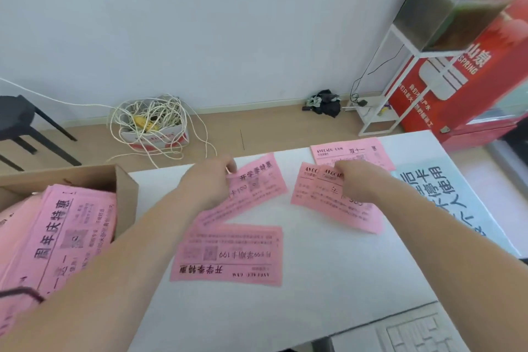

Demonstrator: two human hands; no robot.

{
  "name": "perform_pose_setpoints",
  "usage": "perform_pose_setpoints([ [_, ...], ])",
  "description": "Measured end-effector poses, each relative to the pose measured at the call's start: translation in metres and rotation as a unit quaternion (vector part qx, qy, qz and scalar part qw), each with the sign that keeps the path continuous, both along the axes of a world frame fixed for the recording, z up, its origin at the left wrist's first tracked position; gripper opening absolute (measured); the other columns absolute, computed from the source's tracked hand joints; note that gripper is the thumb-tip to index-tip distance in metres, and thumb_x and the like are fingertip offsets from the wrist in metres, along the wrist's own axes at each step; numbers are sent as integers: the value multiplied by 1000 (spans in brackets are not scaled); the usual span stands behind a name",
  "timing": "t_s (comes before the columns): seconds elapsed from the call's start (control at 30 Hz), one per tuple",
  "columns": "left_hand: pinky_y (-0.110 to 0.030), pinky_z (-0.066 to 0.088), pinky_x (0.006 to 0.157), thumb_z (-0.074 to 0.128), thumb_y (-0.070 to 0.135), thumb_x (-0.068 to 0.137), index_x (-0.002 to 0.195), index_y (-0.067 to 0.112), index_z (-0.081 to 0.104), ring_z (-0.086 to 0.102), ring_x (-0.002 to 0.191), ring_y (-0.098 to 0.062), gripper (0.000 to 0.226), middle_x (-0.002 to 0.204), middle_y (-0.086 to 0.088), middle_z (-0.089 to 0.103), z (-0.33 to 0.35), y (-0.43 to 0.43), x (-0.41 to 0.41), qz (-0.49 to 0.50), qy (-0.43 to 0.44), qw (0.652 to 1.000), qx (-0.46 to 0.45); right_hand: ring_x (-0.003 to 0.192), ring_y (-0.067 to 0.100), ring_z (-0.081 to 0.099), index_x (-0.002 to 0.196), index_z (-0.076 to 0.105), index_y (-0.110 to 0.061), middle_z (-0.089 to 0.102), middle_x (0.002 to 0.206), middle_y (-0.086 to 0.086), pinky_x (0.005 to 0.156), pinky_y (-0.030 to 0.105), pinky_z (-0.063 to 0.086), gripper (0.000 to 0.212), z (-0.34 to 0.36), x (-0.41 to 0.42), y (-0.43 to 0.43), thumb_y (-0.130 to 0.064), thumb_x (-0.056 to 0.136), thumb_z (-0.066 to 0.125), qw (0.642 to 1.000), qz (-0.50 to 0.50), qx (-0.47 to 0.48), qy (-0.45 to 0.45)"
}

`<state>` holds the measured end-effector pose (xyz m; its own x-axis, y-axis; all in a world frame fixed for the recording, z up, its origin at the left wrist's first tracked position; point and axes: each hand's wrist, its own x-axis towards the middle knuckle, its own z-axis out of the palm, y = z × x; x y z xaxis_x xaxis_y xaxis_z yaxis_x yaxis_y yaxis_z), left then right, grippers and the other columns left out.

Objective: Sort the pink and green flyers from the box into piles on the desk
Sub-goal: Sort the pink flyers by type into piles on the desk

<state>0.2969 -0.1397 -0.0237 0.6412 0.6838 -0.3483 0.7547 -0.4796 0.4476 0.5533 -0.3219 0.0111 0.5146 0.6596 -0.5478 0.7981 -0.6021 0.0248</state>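
A cardboard box at the left holds a stack of pink flyers. On the white desk my left hand pinches a tilted pink flyer by its upper edge. My right hand grips a small bunch of pink flyers lifted off the desk. One pink pile lies flat near the middle. Another pink flyer rests at the far edge. No green flyer shows.
A pale blue sheet with large print lies at the desk's right. A white keyboard sits at the near right corner. Beyond the desk are a box of tangled cord, a black stool and a white rack.
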Motion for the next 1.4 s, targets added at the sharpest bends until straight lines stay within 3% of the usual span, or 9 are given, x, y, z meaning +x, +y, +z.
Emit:
perform_pose_setpoints([
  [0.2, -37, 54, 89, 58, 17, 95, 109, 33, 61, 60, 106, -22, 22, 122, 2, 64, -48, 27, 60, -42, 48, 998, -17, 93, 26, 60, 105, 54, -34, 56, 96, -6, 73, 34, 53, 32, 7, 45, 20, -7, 91, 45, 999, 38, -22, -7],
  [0.37, -36, 36, 111, 58, 16, 88, 132, 27, 59, 39, 128, -22, 46, 139, 4, 50, -38, 12, 72, -87, 22, 979, 183, 98, 24, 61, 105, 52, -42, 58, 107, -7, 82, 39, 58, 35, 10, 50, 25, -10, 94, 46, 996, 84, -13, 23],
  [0.53, -17, 48, 64, 76, 23, 83, 132, 39, 58, 61, 78, -3, 55, 114, 22, 63, -3, -43, 73, -47, -105, 954, -277, 96, 22, 60, 105, 57, -36, 62, 107, -6, 67, 31, 48, 31, 17, 32, 25, -8, 94, 48, 992, 125, -7, 26],
  [0.67, -27, 51, 61, 73, 33, 90, 96, 36, 75, 59, 59, -11, 7, 75, 16, 71, -11, -69, 72, -34, -144, 947, -284, 100, 18, 59, 107, 60, -40, 64, 107, -13, 80, 34, 51, 19, 21, 9, 16, -24, 99, 55, 989, 107, 88, 52],
  [0.83, -25, 39, 50, 63, 28, 100, 99, 41, 74, 43, 52, -14, 17, 59, 5, 54, -22, -73, 46, -10, -187, 956, -226, 86, 15, 55, 95, 66, -37, 62, 93, -15, 72, 29, 38, 12, 21, 15, -39, -33, 87, 74, 983, -66, 173, 14],
  [0.97, -29, 42, 52, 62, 33, 101, 105, 32, 74, 42, 54, -16, 13, 63, 4, 51, -35, -69, 38, -33, -163, 965, -203, 74, 17, 63, 82, 73, -20, 72, 83, -1, 62, 28, 44, 12, -10, 9, -80, -10, 83, 79, 847, -331, 363, 205],
  [1.07, -36, 50, 76, 68, 29, 96, 102, 47, 71, 49, 70, -9, 18, 75, 21, 56, -38, -73, 40, -41, -160, 971, -172, 81, 13, 65, 92, 74, -17, 75, 101, -7, 66, 25, 45, 16, -30, -4, -93, -4, 83, 79, 779, -405, 402, 262],
  [1.2, -32, 51, 80, 73, 25, 93, 113, 34, 73, 57, 85, -8, 22, 89, 22, 64, -48, -75, 39, 6, -174, 976, -132, 96, 7, 69, 87, 72, -16, 71, 117, -14, 68, 27, 47, 18, -46, -5, -104, 2, 83, 76, 731, -447, 441, 268],
  [1.4, -21, 47, 64, 70, 17, 95, 98, 38, 75, 60, 60, -4, 21, 69, 27, 68, -48, -86, 40, 29, -205, 962, -177, 90, 15, 65, 108, 67, -19, 78, 104, 0, 75, 23, 47, 38, -53, -9, -102, 12, 86, 65, 683, -459, 476, 311],
])
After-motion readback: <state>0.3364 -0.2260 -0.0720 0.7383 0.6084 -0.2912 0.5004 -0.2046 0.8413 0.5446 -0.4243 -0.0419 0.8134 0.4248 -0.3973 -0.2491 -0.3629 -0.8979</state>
